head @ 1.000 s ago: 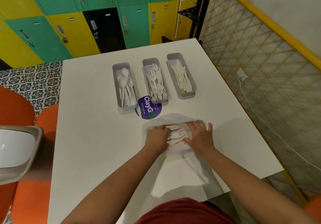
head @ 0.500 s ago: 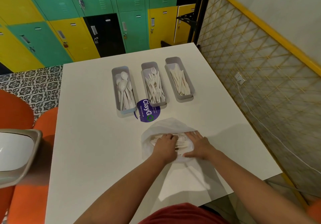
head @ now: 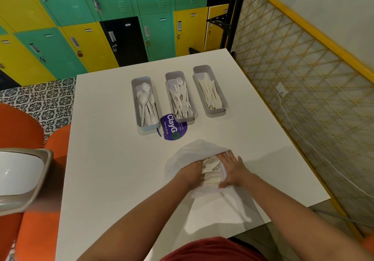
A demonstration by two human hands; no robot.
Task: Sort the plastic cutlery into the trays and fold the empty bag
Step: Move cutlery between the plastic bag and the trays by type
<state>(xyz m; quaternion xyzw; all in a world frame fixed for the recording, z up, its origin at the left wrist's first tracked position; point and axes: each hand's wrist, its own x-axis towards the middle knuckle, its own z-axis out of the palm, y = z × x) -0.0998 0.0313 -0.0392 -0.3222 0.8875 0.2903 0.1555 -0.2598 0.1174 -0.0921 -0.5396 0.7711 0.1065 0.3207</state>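
On the white table (head: 111, 159) lies a thin translucent white bag (head: 192, 149) with a heap of white plastic cutlery (head: 212, 169) inside its mouth. My left hand (head: 190, 171) is curled on the left side of the heap and grips it; its fingertips are hidden. On the right side of the heap, my right hand (head: 232, 167) lies flat with straight fingers and presses the bag. Further back stand three grey trays: the spoon tray (head: 134, 98), the fork tray (head: 168, 78) and the knife tray (head: 202, 67), each holding several pieces.
A purple round ClayGo sticker (head: 172, 128) sits between the trays and the bag. A beige swing-lid bin (head: 22, 177) and orange chairs (head: 22, 135) stand to the left. A lattice wall (head: 303, 98) with a cable runs along the right. Lockers (head: 121, 28) stand behind.
Both hands have closed in on the cutlery heap inside the bag. My right hand has turned flatter along its right side. The view has tilted down a little.
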